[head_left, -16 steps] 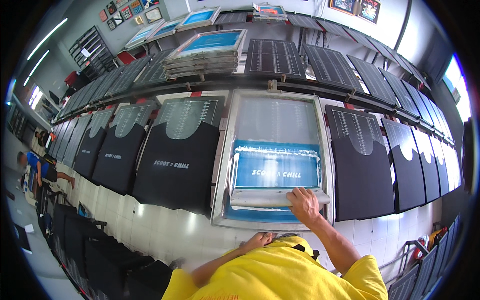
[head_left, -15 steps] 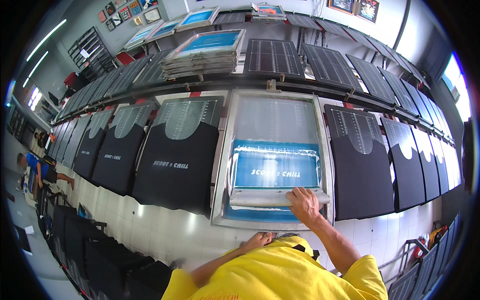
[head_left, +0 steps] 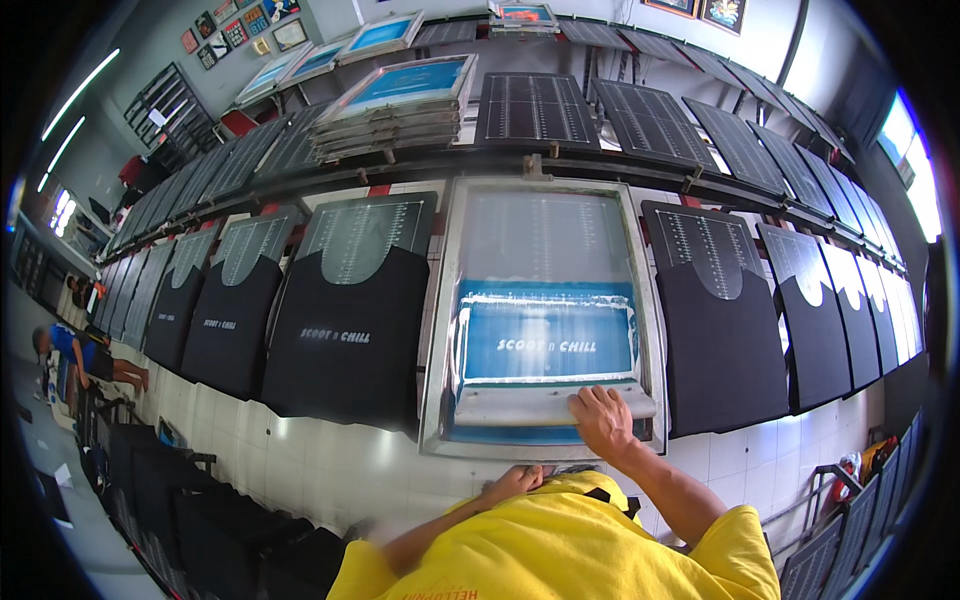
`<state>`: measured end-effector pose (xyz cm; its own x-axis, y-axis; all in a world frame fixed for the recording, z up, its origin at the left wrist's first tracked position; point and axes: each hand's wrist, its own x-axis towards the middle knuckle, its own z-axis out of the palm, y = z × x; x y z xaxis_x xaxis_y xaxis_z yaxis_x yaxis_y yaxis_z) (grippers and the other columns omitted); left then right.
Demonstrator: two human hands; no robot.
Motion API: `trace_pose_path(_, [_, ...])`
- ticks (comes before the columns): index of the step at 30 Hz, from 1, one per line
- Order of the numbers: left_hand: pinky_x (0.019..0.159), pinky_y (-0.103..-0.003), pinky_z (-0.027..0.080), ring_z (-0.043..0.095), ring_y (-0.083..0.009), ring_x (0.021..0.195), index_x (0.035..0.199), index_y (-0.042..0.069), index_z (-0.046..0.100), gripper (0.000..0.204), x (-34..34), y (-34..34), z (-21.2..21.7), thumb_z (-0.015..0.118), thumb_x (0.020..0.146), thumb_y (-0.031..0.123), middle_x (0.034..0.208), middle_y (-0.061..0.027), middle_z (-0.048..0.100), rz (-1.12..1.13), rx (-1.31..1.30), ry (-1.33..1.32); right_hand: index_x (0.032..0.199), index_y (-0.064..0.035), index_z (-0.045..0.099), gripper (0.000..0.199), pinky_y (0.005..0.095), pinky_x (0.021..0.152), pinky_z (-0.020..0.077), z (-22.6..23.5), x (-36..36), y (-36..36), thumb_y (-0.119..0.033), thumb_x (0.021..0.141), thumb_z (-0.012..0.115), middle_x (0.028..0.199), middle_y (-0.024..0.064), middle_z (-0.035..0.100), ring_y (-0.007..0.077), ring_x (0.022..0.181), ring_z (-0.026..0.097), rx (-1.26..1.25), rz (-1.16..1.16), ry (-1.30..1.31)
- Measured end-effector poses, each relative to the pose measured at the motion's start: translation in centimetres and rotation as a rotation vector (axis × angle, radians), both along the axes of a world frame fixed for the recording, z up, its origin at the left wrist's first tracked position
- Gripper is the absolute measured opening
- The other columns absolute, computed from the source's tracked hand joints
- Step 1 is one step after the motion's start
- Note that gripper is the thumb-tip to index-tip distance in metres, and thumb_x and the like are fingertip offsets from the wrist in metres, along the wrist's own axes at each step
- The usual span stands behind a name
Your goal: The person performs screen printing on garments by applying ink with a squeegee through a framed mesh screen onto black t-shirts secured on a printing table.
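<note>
My right hand (head_left: pixel 603 422) is closed over the right part of a long pale squeegee (head_left: pixel 510 406), which lies across a screen printing frame (head_left: pixel 648 330). Pale lettering shows in the blue mesh (head_left: pixel 490 325) beyond the squeegee, bordered by white ink streaks. Beneath the upper, greyish mesh, a marked platen can be made out. At my waist, close to the frame's near edge, my left hand (head_left: pixel 513 484) has its fingers curled together; whatever they may hold is hidden.
Black shirts on platens flank the frame: a printed shirt (head_left: pixel 340 345) on the left, a plain shirt (head_left: pixel 722 350) on the right. A metal rail (head_left: pixel 400 168) runs behind. Past it stands a stack of screens (head_left: pixel 400 110). A person in blue (head_left: pixel 72 348) is far left.
The squeegee and my right hand have slid slightly toward me over the mesh. My left hand keeps its place at my waist. The whole view has shifted a little.
</note>
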<state>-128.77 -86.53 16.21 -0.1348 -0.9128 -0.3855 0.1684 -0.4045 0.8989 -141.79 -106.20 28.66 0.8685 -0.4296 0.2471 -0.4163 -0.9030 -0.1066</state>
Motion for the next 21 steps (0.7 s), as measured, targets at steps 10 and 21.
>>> trace_pose_path(10, [0.068,-0.031,0.038,0.038,-0.0139,0.070,0.083,0.005,0.052,0.052,-0.1,0.0,2.0,0.040,0.106,0.050,0.072,0.0001,0.043,0.037,0.098,-0.026,0.088,-0.0097,0.066,0.016,0.0395,0.082,0.0504,-1.4,6.3,-11.3,-0.010,0.074,0.072,0.092,0.0055,0.061,0.0253,0.093,0.062,-0.059,-0.066,-0.001])
trace_pose_path(21, [0.071,-0.030,0.038,0.040,-0.0144,0.074,0.088,0.004,0.055,0.049,0.0,0.1,-0.7,0.042,0.106,0.048,0.077,-0.0008,0.047,0.013,0.108,0.035,0.093,-0.0109,0.063,0.031,0.0414,0.082,0.0481,2.1,1.8,-4.7,-0.013,0.066,0.079,0.092,0.0062,0.058,0.0258,0.092,0.060,0.039,-0.015,-0.034])
